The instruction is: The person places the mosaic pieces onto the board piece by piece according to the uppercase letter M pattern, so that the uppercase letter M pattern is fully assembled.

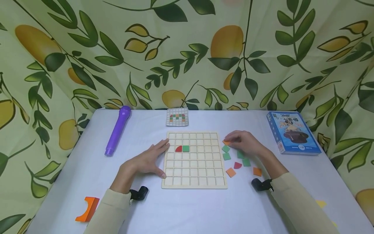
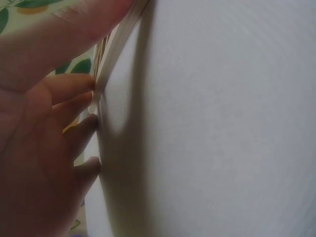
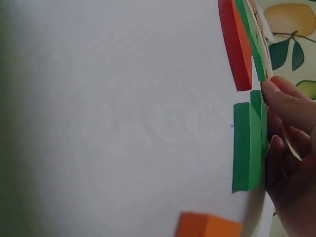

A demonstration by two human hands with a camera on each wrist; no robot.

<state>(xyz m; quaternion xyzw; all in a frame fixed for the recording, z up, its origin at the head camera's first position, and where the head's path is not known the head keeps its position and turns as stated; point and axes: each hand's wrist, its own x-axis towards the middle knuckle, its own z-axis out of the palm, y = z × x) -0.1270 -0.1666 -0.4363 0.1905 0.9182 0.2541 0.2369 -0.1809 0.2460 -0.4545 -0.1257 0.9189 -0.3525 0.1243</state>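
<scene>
A wooden grid board (image 1: 194,185) lies mid-table, with a red quarter-round tile (image 1: 179,149) and a green square tile (image 1: 185,148) side by side in its cells. Along the board's left edge rests my left hand (image 1: 147,159), thumb and fingers spread and touching the rim. My right hand (image 1: 244,141) is just right of the board, its fingertips pinching an orange tile (image 1: 226,142) partly hidden by them. Around it lie green tiles (image 1: 226,156), a red quarter-round piece (image 1: 238,165) and orange squares (image 1: 230,172). In the right wrist view, a green tile (image 3: 247,148) stands out below the fingers.
A small pattern card (image 1: 177,117) with a coloured grid lies behind the board. To the left is a purple tube-shaped stick (image 1: 117,130), with an orange arch block (image 1: 88,209) nearer me. The blue box (image 1: 293,132) sits far right. Yellow pieces (image 1: 321,203) lie beside my right sleeve.
</scene>
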